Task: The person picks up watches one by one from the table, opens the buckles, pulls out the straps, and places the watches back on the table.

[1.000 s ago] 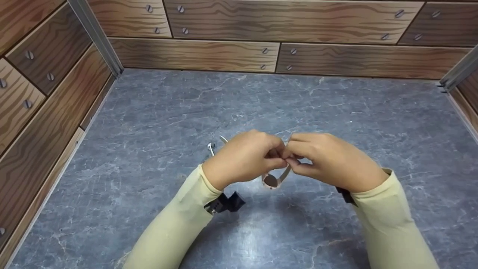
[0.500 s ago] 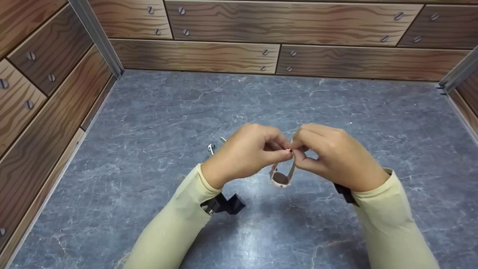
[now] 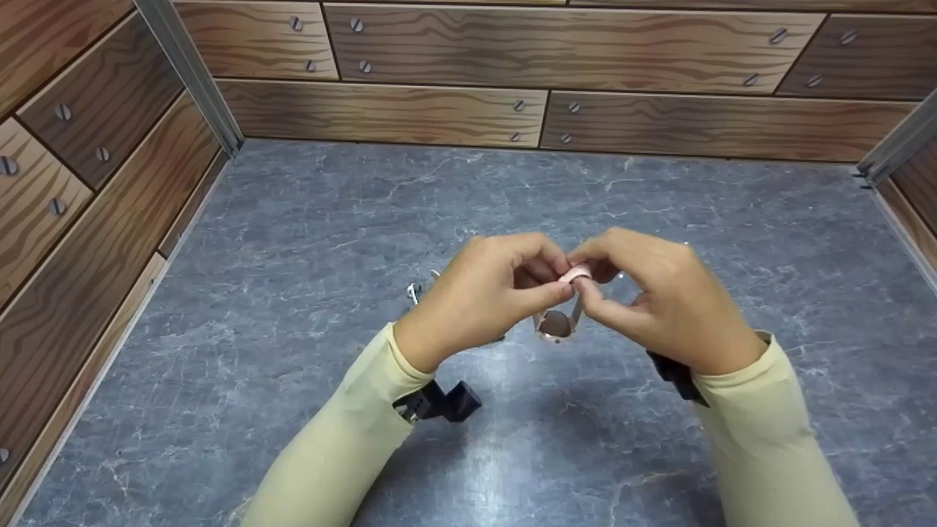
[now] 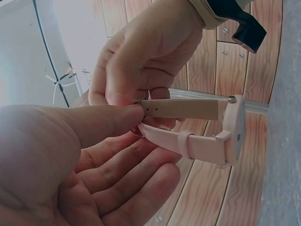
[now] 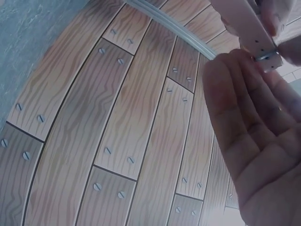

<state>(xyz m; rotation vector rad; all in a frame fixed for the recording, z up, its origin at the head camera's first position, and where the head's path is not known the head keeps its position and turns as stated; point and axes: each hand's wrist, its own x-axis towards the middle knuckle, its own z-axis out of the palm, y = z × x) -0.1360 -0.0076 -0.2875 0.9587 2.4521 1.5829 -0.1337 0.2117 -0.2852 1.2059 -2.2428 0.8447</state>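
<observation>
A wristwatch with a pale pink strap hangs between both hands, its round case below the fingers in the head view. My left hand pinches the strap ends between thumb and fingers, and its other fingers lie relaxed below in the left wrist view. Facing it, my right hand pinches the strap at the same spot. A metal buckle sits across the holed strap near its tip in the right wrist view. One strap half carries a pink keeper loop. Fingers partly hide the join.
A small white and dark object lies on the grey marbled table, partly behind the left hand. Wood-patterned panels border the table at the back and sides. Black wrist cameras protrude below the sleeves.
Both hands have moved slightly away and to the right, with the watch following. The curved pink strap end now shows between the fingertips, and the right thumb and fingers are spread wider.
</observation>
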